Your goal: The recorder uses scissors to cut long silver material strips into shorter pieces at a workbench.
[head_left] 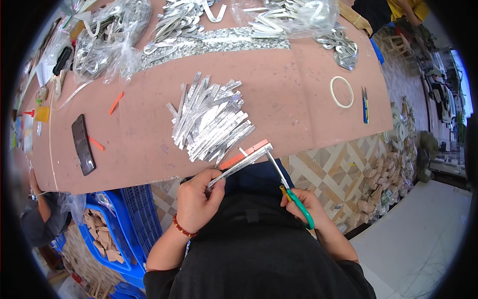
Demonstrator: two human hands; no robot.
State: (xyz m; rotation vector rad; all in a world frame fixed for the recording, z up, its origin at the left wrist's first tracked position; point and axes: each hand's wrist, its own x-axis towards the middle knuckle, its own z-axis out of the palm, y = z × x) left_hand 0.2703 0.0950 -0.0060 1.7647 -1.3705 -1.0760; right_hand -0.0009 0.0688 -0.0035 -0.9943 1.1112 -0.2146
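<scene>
Bright, even light; silver strips [214, 119] glint; edges curve into black.

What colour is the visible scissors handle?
The scissors handle is green, partly yellow; see the head view.

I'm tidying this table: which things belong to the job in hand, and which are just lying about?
Job in hand, apparently:
green-handled scissors, in right hand
silver strips, in left hand
strip pile

Apparently lying about:
dark phone
pale ring
blue snips

Silver strips [249, 160], narrow, flat, slanted up rightward by edge of worktop [308, 114]. Scissors [293, 196], green-handled, tilted, blade tips lay at strips' far end.
</scene>
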